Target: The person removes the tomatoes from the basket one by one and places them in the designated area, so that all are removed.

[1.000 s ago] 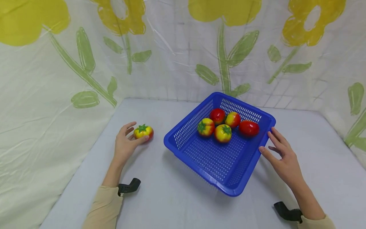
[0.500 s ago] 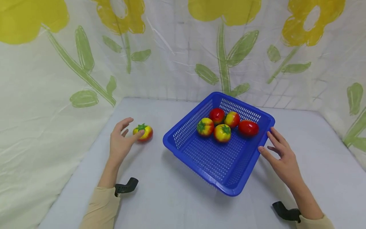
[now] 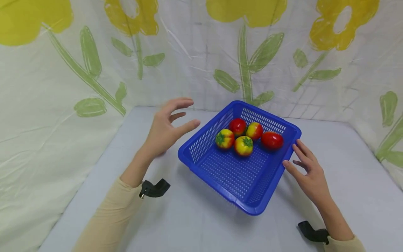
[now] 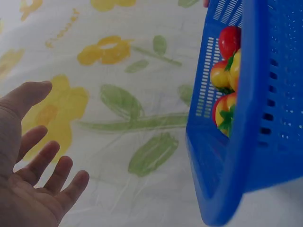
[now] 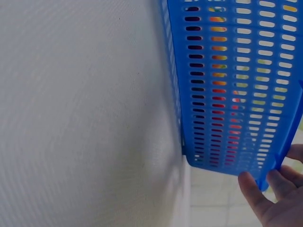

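My left hand [image 3: 163, 129] is raised above the table left of the blue basket [image 3: 233, 199], thumb and fingers spread apart. Nothing lies in its grasp in the left wrist view. The tomato seen earlier on the left of the table is now hidden behind this hand, except perhaps a small reddish edge below the palm. Several tomatoes lie in the far part of the basket, among them a red one [image 3: 272, 140] and a yellow-red one [image 3: 244, 146] with a green top. My right hand [image 3: 310, 173] touches the basket's right rim with extended fingertips and thumb.
The basket stands at an angle on a pale table [image 3: 201, 231]. A white sheet [image 3: 189, 80] printed with yellow flowers hangs behind and at the sides. Each wrist bears a black camera mount, such as the left mount [image 3: 155, 188].
My left hand has come off the tomato, risen and moved right toward the basket, without the tomato. My right hand and the basket have stayed in place.
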`<state>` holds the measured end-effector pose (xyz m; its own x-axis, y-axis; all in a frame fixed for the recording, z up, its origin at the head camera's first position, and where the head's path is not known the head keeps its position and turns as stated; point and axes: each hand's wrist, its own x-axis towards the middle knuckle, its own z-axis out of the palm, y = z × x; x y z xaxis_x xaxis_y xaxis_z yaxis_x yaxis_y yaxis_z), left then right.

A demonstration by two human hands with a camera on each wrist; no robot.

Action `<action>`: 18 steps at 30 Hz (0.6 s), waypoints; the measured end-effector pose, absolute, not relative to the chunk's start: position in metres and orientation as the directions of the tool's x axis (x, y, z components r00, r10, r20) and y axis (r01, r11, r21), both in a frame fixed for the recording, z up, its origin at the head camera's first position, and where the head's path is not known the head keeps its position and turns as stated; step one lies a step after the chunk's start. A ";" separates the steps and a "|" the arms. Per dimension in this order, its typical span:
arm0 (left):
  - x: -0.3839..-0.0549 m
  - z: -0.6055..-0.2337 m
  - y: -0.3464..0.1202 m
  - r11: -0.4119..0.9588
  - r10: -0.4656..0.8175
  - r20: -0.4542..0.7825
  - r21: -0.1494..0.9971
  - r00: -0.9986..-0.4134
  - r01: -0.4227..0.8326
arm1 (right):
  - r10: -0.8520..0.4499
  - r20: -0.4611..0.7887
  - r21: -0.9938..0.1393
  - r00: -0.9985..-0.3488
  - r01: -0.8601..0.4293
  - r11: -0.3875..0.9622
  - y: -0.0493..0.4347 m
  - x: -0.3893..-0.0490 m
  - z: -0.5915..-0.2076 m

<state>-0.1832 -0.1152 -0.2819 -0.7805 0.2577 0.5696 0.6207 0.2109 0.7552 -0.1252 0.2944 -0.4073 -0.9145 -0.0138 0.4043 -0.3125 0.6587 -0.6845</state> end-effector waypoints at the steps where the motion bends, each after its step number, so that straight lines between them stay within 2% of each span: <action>1: -0.189 -0.281 -0.109 0.215 0.302 0.560 0.749 -0.772 0.627 | -0.013 0.404 -0.686 -0.915 -0.313 0.657 0.294 -0.125 -0.407; 6: -0.217 -0.281 -0.073 0.217 0.481 0.488 0.739 -0.729 0.638 | -0.014 0.406 -0.685 -0.914 -0.314 0.657 0.295 -0.125 -0.408; 11: -0.234 -0.285 -0.035 0.131 0.621 0.369 0.821 -0.692 0.556 | -0.014 0.416 -0.681 -0.909 -0.321 0.658 0.296 -0.126 -0.408; 18: -0.252 -0.293 0.001 0.237 0.753 0.183 0.821 -0.632 0.520 | -0.009 0.407 -0.684 -0.913 -0.311 0.660 0.295 -0.126 -0.409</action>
